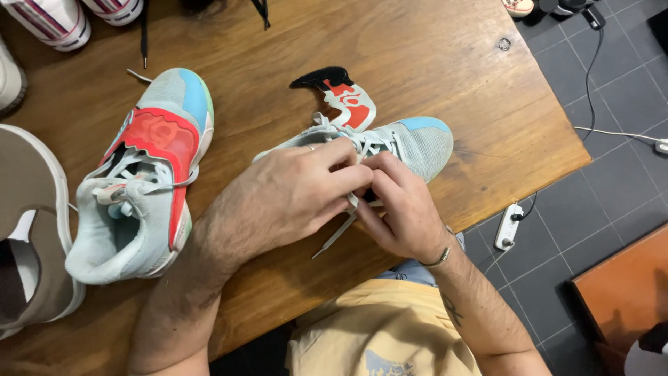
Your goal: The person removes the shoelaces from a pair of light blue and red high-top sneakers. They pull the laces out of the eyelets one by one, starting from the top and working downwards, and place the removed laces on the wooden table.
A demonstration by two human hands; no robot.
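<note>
Pale grey sneaker lies near the table's right edge, long axis left to right, toe right. Left hand and right hand meet over its middle, fingers pinched narrow on the white lace; free end trails toward the near side

Shoe workroom, wooden table crowded with sneakers, grey tiled floor
</note>
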